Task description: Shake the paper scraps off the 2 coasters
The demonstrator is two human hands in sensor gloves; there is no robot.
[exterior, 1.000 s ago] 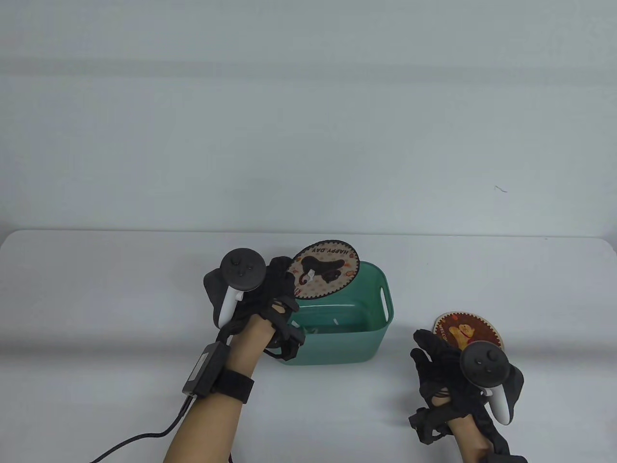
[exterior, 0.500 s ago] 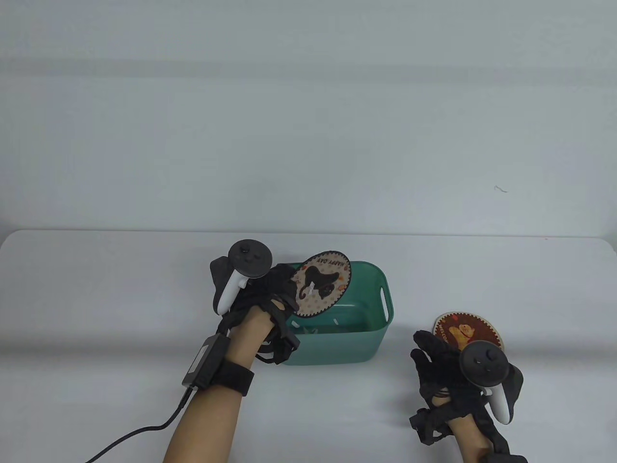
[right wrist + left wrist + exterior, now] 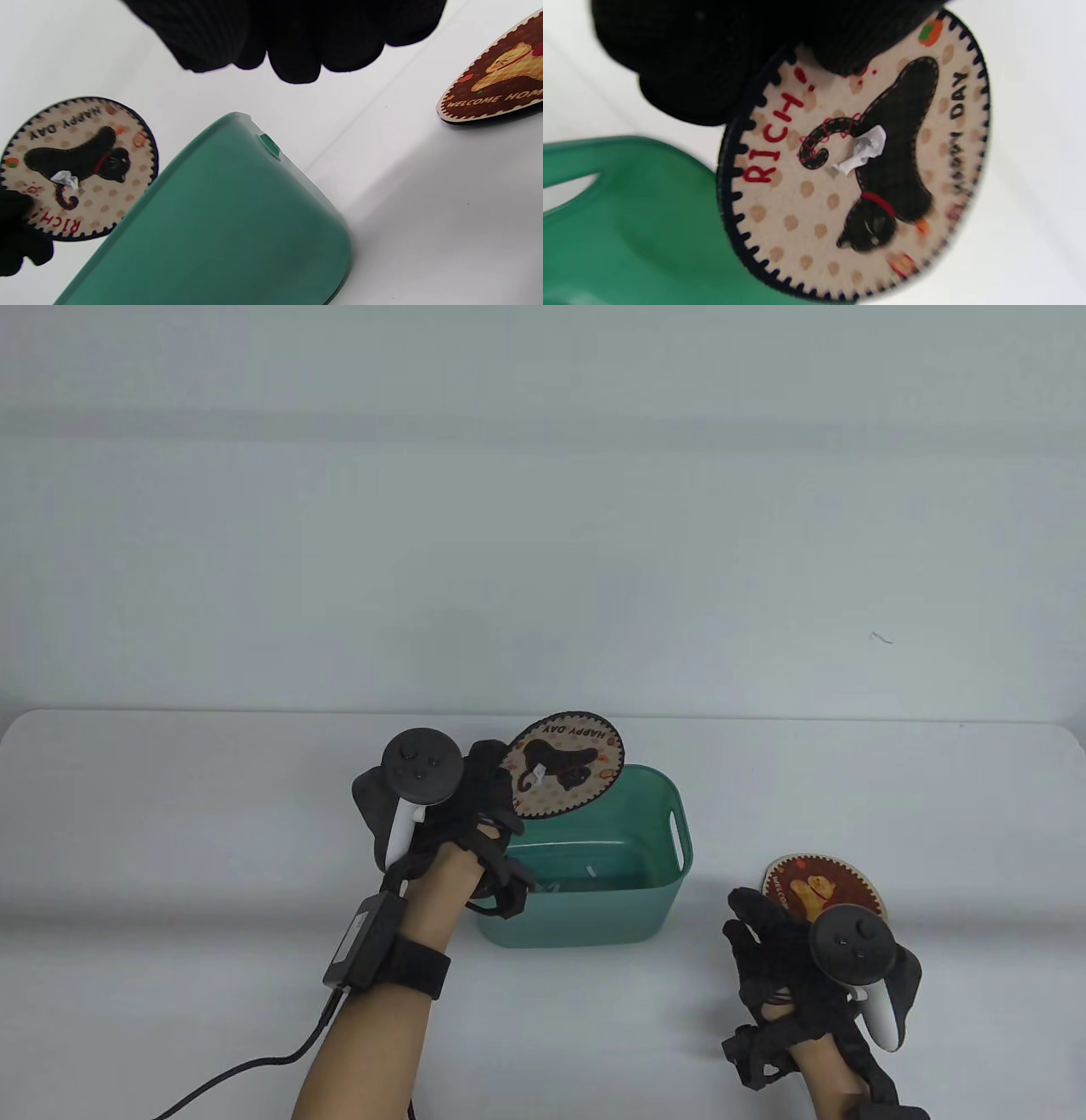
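Note:
My left hand (image 3: 488, 806) pinches the near edge of the black-cat coaster (image 3: 564, 768) and holds it tilted in the air over the back left corner of the green bin (image 3: 670, 831). A white paper scrap (image 3: 865, 150) clings to the cat picture, also visible in the right wrist view as the scrap (image 3: 64, 178). The brown dog coaster (image 3: 819, 886) lies flat on the table to the right of the bin. My right hand (image 3: 768, 942) rests just in front of it, fingers relaxed and holding nothing.
Several small paper scraps (image 3: 560, 886) lie on the bin's floor. A black cable (image 3: 254, 1065) trails from my left wrist to the table's front edge. The white table stretches away behind the bin.
The left hand dipped the cat coaster down toward the bin half a second ago, then lifted it back up and to the left. The scrap stays on it. The right hand has not moved.

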